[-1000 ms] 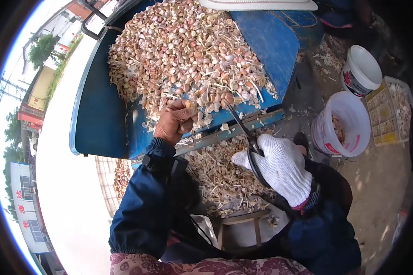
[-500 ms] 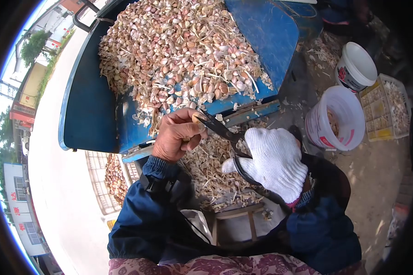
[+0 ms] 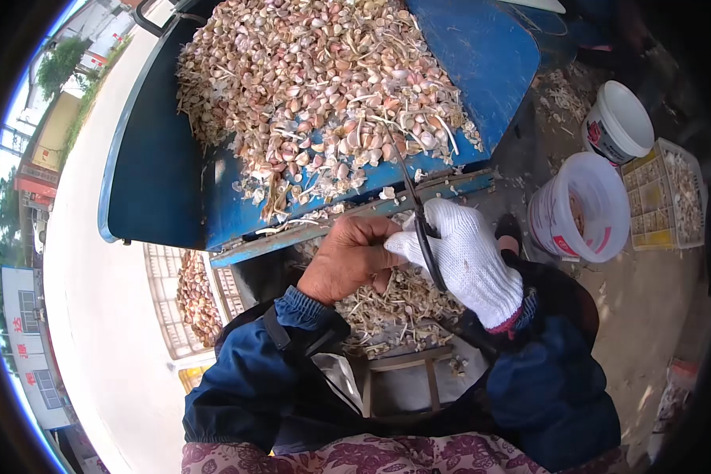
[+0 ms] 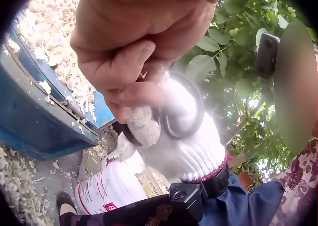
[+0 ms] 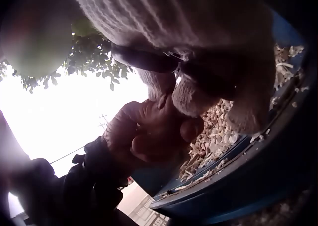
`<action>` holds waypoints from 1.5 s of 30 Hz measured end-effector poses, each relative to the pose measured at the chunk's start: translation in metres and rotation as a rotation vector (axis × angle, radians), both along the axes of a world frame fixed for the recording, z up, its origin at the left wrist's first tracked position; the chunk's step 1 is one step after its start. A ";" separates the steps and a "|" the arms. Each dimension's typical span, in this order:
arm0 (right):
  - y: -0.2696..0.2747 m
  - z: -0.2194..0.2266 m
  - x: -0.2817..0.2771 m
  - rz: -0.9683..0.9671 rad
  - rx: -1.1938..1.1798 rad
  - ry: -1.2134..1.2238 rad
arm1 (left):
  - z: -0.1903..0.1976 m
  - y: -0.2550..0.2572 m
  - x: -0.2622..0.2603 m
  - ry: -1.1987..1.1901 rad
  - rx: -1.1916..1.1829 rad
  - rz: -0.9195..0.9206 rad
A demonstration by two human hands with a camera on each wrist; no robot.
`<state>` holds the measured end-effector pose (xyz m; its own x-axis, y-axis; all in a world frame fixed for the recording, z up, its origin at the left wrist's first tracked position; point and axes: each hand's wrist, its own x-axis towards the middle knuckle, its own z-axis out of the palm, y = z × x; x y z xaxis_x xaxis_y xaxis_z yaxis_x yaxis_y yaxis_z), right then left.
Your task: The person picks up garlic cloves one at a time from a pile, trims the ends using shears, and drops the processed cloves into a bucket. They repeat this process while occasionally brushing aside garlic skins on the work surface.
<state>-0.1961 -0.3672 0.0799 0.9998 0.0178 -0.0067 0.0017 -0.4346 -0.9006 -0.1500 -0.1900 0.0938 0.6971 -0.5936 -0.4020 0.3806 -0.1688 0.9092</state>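
My bare left hand (image 3: pixel 347 257) has its fingers curled and thumb pressed in, just below the blue metal tray (image 3: pixel 154 189). It pinches a garlic clove, now hidden by the fingers. My right hand (image 3: pixel 462 253), in a white knitted glove, grips black scissors (image 3: pixel 421 225) by the handles, their blades pointing up toward the garlic pile (image 3: pixel 324 87). Gloved thumb and fingertips meet the left fingertips. In the left wrist view a dark scissor handle (image 4: pixel 201 104) loops across the glove. The right wrist view shows the left hand (image 5: pixel 149 131) against the gloved fingertips.
Garlic skins and stalks (image 3: pixel 395 316) lie heaped below the tray edge. To the right stand a translucent bucket (image 3: pixel 541 213), a white bucket (image 3: pixel 628 118) and a yellowish crate (image 3: pixel 652 229). A pale crate (image 3: pixel 162 300) with garlic is at the left.
My left hand rose with the clove to the scissor blades, then came down and right to the gloved fingertips. The scissors now point upward, away from the clove.
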 end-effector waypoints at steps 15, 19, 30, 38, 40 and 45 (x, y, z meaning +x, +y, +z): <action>0.025 0.014 0.003 0.011 0.650 0.309 | -0.006 0.020 -0.002 0.182 -0.110 0.228; 0.027 0.015 0.001 0.008 0.666 0.260 | -0.018 0.019 -0.002 0.254 -0.287 0.268; 0.025 0.013 0.012 0.192 0.069 -0.114 | -0.008 0.026 0.006 -0.161 0.116 -0.048; 0.049 -0.004 0.027 -0.042 1.133 0.298 | -0.024 0.068 0.003 0.213 -0.499 0.175; 0.059 0.002 0.028 -0.043 1.103 0.326 | -0.027 0.079 -0.001 0.337 -0.638 0.208; 0.097 0.014 0.028 -0.125 1.029 0.297 | -0.030 0.115 -0.013 0.409 -0.751 0.236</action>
